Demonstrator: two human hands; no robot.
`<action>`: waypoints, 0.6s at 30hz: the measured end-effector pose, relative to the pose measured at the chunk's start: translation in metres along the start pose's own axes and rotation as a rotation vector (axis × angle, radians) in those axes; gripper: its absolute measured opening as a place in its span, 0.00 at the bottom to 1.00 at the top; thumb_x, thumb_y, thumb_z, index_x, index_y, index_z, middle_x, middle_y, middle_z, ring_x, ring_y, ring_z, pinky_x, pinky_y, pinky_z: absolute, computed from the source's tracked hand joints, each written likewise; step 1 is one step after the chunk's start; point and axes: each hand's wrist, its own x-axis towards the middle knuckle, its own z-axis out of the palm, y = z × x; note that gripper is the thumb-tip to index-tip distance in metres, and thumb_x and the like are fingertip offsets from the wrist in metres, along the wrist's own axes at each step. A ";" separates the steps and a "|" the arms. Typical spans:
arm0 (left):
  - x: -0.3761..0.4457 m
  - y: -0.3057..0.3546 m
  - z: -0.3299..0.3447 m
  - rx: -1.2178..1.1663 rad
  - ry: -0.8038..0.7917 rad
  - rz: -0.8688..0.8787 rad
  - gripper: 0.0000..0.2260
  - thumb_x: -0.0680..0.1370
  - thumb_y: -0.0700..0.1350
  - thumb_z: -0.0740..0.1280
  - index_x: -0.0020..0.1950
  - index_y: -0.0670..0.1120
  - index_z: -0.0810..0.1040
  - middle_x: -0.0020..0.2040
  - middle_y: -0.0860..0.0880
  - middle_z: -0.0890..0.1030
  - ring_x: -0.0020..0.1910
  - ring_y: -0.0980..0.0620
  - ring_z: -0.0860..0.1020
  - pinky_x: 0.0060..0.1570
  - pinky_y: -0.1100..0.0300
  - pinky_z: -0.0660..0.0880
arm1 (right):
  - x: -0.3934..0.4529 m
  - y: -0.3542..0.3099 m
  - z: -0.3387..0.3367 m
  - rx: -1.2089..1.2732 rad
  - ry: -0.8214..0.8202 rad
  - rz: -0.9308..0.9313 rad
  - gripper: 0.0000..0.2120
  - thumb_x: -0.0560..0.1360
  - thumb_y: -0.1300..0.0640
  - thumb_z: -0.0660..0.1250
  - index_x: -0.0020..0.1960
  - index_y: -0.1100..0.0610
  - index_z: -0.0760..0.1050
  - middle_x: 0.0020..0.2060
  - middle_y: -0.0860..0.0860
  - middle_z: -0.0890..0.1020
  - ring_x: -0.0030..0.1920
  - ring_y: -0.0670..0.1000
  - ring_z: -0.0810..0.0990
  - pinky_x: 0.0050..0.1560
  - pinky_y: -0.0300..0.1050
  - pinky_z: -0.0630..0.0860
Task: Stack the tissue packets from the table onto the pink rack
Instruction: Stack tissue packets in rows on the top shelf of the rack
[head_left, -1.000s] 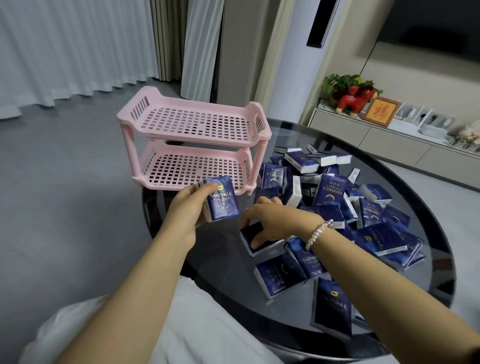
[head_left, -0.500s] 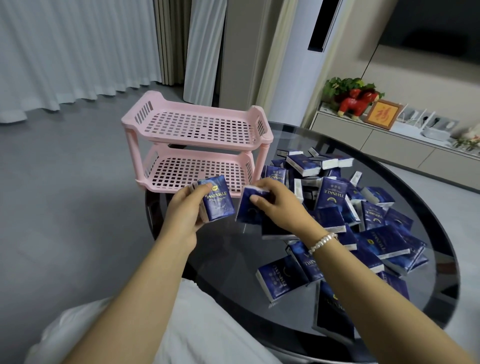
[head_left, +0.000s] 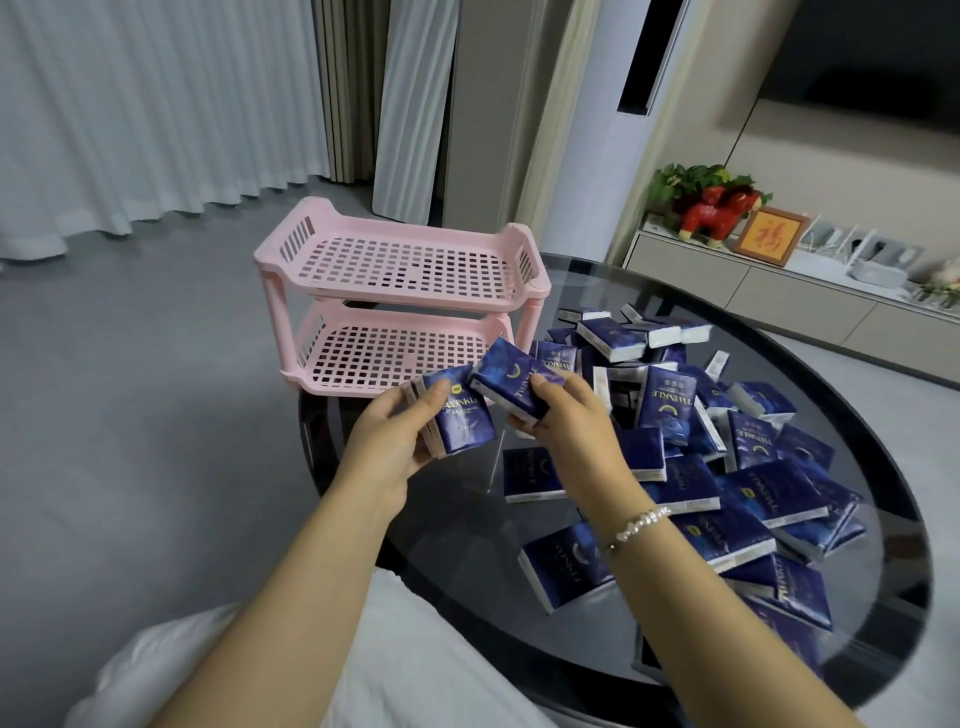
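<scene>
One round dark glass table (head_left: 519, 613) is taking up the right half of the head view, its near and right edges running out of frame. One pink rack (head_left: 400, 301) of two slotted tiers is standing at the table's far left edge, both tiers lying bare. One heap of tissue packets (head_left: 737, 467), dark blue with white ends, is sprawling across the table to the right of the rack; the packets are overlapping so thickly that an exact count cannot be told, though well over twenty are showing.

Two hands are working in front of the rack's lower tier. The left hand (head_left: 384, 447) is gripping a small stack of packets (head_left: 457, 421), thumb curled over the printed front; the edges suggest more than one packet, but how many cannot be told. The right hand (head_left: 566, 421) is pinching a single packet (head_left: 514, 382), tilted, its corner just beside the left hand's stack. One pearl bracelet (head_left: 639, 525) is sitting on the right wrist.

Behind the table one low cabinet (head_left: 779, 296) is carrying one red figurine (head_left: 717, 213), one framed picture (head_left: 769, 244) and some white items too small to make out. White curtains (head_left: 156, 114) are hanging at the left. The right forearm is covering several packets, and a white garment (head_left: 363, 665) is filling the bottom edge.
</scene>
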 end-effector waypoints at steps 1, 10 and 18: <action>0.000 0.000 0.000 -0.002 -0.002 -0.001 0.13 0.74 0.46 0.70 0.57 0.47 0.79 0.54 0.49 0.83 0.50 0.52 0.81 0.43 0.58 0.77 | -0.001 0.004 0.004 0.005 0.009 0.022 0.02 0.78 0.59 0.62 0.46 0.55 0.72 0.46 0.58 0.78 0.45 0.55 0.76 0.49 0.50 0.76; 0.002 0.000 -0.001 -0.001 -0.021 0.023 0.19 0.72 0.48 0.71 0.61 0.45 0.77 0.55 0.46 0.83 0.53 0.48 0.82 0.50 0.52 0.79 | -0.011 0.018 0.020 -0.042 -0.049 0.010 0.13 0.71 0.50 0.71 0.39 0.54 0.68 0.43 0.57 0.78 0.47 0.56 0.78 0.61 0.62 0.73; -0.005 0.007 0.005 0.128 -0.170 0.114 0.28 0.62 0.52 0.76 0.59 0.44 0.78 0.55 0.44 0.83 0.56 0.46 0.81 0.62 0.47 0.74 | -0.008 -0.002 -0.004 -0.170 -0.233 -0.028 0.11 0.71 0.54 0.73 0.40 0.55 0.70 0.38 0.53 0.79 0.43 0.52 0.78 0.49 0.51 0.75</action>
